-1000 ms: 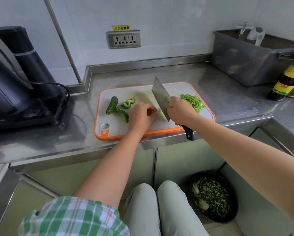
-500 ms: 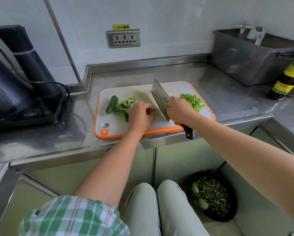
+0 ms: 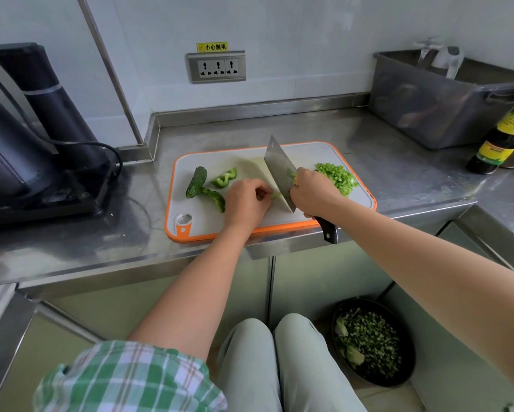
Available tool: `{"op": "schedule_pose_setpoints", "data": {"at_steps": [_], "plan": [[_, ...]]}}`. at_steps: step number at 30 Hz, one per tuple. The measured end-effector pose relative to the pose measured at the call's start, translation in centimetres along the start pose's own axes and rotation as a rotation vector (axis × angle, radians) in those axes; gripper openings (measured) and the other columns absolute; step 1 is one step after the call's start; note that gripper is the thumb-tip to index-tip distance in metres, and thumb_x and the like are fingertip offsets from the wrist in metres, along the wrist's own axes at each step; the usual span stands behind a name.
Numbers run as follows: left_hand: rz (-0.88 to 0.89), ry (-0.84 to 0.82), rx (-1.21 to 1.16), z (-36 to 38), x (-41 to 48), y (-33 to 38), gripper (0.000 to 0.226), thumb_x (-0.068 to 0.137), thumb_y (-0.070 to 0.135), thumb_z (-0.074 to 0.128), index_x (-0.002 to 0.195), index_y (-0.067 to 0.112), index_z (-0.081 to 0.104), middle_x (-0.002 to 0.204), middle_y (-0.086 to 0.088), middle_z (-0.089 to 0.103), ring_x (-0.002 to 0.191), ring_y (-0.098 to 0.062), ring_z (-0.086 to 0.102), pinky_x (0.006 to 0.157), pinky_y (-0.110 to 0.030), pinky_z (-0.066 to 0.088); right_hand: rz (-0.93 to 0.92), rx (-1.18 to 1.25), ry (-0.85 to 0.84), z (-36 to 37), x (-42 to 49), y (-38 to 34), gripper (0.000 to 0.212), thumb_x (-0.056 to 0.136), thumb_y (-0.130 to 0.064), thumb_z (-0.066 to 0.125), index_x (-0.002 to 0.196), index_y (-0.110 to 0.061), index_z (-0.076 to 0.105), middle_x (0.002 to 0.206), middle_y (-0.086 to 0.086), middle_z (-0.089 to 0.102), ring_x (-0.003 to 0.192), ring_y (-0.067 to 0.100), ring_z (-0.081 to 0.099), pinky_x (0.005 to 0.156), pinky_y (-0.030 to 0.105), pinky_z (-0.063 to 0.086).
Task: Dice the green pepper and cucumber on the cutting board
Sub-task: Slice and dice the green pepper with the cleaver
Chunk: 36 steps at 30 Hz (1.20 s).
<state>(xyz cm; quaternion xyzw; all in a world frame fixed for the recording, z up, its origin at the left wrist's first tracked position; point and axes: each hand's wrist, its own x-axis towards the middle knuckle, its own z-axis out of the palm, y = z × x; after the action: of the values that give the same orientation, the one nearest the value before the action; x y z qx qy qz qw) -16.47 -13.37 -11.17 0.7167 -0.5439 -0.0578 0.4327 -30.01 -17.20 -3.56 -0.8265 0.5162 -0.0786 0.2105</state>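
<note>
Your right hand (image 3: 312,193) grips the cleaver (image 3: 279,173), blade on the cutting board (image 3: 202,221) | left hand (image 3: 245,200) pinches what looks like a pepper strip (image 3: 275,196) | cucumber (image 3: 196,182) board-left | diced pepper (image 3: 337,178) board-right

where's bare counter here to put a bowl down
Bare counter: between the black appliance and the cutting board's left rim; behind the board up to the wall; right of it, before the grey tub and bottle. Crowded on the board: cucumber, pepper pieces, left hand holding a pepper strip, right hand gripping the cleaver, diced pile.
</note>
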Motion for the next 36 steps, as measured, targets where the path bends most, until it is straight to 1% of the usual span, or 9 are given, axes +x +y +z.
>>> {"op": "schedule_pose_setpoints", "data": {"at_steps": [3, 7, 13, 20, 24, 28, 30, 33, 36], "plan": [[-0.014, -0.003, 0.000, 0.0, 0.0, 0.0, 0.011, 0.076, 0.006, 0.070, 0.083, 0.014, 0.075, 0.079, -0.001, 0.073, 0.070, -0.014, 0.063, 0.067, -0.023, 0.047, 0.008, 0.021, -0.017, -0.6, -0.3, -0.1, 0.009, 0.088, -0.001, 0.037, 0.096, -0.004, 0.042, 0.072, 0.011, 0.051, 0.045, 0.023, 0.056, 0.041, 0.027, 0.039], [-0.010, -0.004, -0.017, -0.1, 0.0, 0.1, 0.012, 0.076, 0.004, 0.068, 0.081, 0.013, 0.075, 0.078, 0.000, 0.072, 0.069, -0.015, 0.062, 0.065, -0.024, 0.045, -0.026, -0.068, -0.096, -1.1, -0.7, -0.6, 0.009, 0.088, -0.001, 0.037, 0.095, -0.002, 0.043, 0.067, 0.010, 0.052, 0.045, 0.021, 0.055, 0.040, 0.024, 0.037], [0.000, 0.004, -0.027, -0.2, -0.1, 0.2, 0.014, 0.075, 0.003, 0.069, 0.081, 0.014, 0.076, 0.078, -0.001, 0.073, 0.068, -0.015, 0.062, 0.066, -0.025, 0.046, -0.014, -0.039, -0.040, 0.1, -0.1, -0.4, 0.006, 0.089, -0.003, 0.038, 0.095, -0.004, 0.041, 0.073, 0.008, 0.048, 0.047, 0.022, 0.055, 0.043, 0.026, 0.039], [-0.022, 0.004, -0.026, -0.2, 0.0, 0.1, 0.011, 0.077, 0.003, 0.069, 0.082, 0.012, 0.073, 0.079, -0.001, 0.072, 0.068, -0.012, 0.060, 0.060, -0.008, 0.037, -0.001, 0.022, -0.068, -1.1, -0.7, -0.2, 0.010, 0.090, 0.000, 0.035, 0.096, -0.003, 0.042, 0.070, 0.013, 0.051, 0.044, 0.023, 0.055, 0.036, 0.024, 0.037], [-0.006, 0.015, -0.036, -0.3, -0.1, 0.2, 0.010, 0.076, 0.003, 0.069, 0.080, 0.012, 0.073, 0.077, -0.001, 0.072, 0.067, -0.014, 0.060, 0.064, -0.019, 0.042, -0.026, -0.043, -0.107, -1.0, -0.9, -0.7, 0.010, 0.087, 0.001, 0.036, 0.095, -0.002, 0.042, 0.069, 0.011, 0.051, 0.044, 0.021, 0.054, 0.037, 0.023, 0.036], [-0.009, 0.022, -0.047, -0.3, 0.0, 0.2, 0.010, 0.076, 0.004, 0.070, 0.080, 0.012, 0.073, 0.076, 0.000, 0.071, 0.066, -0.013, 0.059, 0.062, -0.017, 0.040, -0.019, -0.036, -0.052, -0.2, -0.4, -0.4, 0.006, 0.088, -0.002, 0.037, 0.093, -0.004, 0.040, 0.077, 0.011, 0.050, 0.047, 0.022, 0.053, 0.042, 0.026, 0.037], [-0.018, 0.020, -0.050, -0.3, 0.0, 0.2, 0.008, 0.076, 0.004, 0.071, 0.081, 0.010, 0.073, 0.076, -0.001, 0.071, 0.065, -0.012, 0.057, 0.061, -0.015, 0.038, -0.009, -0.002, -0.009, 0.0, -0.3, 0.0, 0.004, 0.090, -0.003, 0.038, 0.093, -0.004, 0.040, 0.075, 0.009, 0.049, 0.047, 0.022, 0.054, 0.042, 0.026, 0.036], [-0.026, 0.021, -0.048, -0.2, 0.0, 0.1, 0.010, 0.075, 0.003, 0.070, 0.080, 0.011, 0.072, 0.074, -0.001, 0.069, 0.065, -0.012, 0.058, 0.063, -0.016, 0.041, -0.008, 0.024, -0.019, -0.5, -0.5, 0.2, 0.011, 0.089, -0.004, 0.036, 0.097, -0.003, 0.043, 0.073, 0.010, 0.050, 0.046, 0.024, 0.056, 0.038, 0.024, 0.037], [-0.027, 0.034, -0.065, -0.2, 0.0, 0.1, 0.013, 0.073, 0.000, 0.069, 0.080, 0.011, 0.069, 0.070, 0.003, 0.064, 0.064, -0.013, 0.057, 0.065, -0.022, 0.046, -0.034, -0.031, -0.067, -0.8, -0.6, -0.3, 0.024, 0.085, -0.001, 0.036, 0.104, 0.000, 0.051, 0.081, 0.016, 0.058, 0.046, 0.024, 0.056, 0.038, 0.024, 0.037]]}}
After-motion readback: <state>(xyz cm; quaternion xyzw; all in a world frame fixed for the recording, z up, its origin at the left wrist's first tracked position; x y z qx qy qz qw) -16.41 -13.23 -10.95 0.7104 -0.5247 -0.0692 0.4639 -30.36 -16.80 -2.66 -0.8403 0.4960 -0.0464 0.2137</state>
